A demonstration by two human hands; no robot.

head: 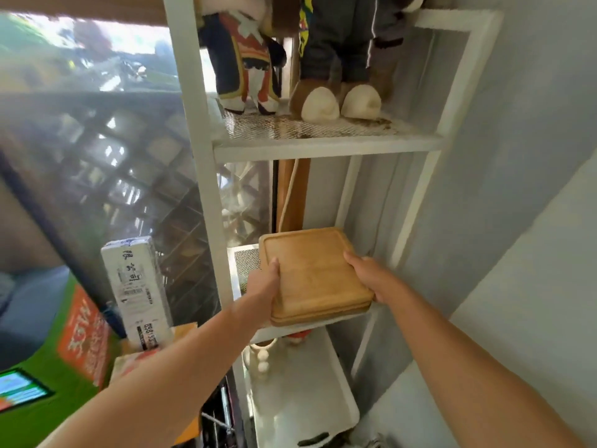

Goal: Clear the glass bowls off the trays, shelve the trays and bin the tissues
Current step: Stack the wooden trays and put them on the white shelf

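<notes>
A stack of square light-brown wooden trays [315, 273] with raised rims (two, as far as the edges show) sits on the middle perforated mesh shelf [247, 258] of a tall white metal shelving unit [206, 150]. Its near corner juts out past the shelf's front edge. The left hand [263, 281] clasps the stack's left side, thumb laid on top and fingers hidden underneath. The right hand [365, 273] holds the right side in the same way. No glass bowls or tissues are in view, and the trays' top is bare.

The shelving step looks nearly finished, but the stack probably needs a push further in. If the hands let go now, the overhanging corner could tip the trays forward. They would fall towards the white plastic tub [300, 392] on the level below. A push from one side only could make the upper tray slide off the lower one. A hard shove could knock the stack into the upright at the back. The plush toys [248, 59] on the upper shelf stand well clear.
</notes>
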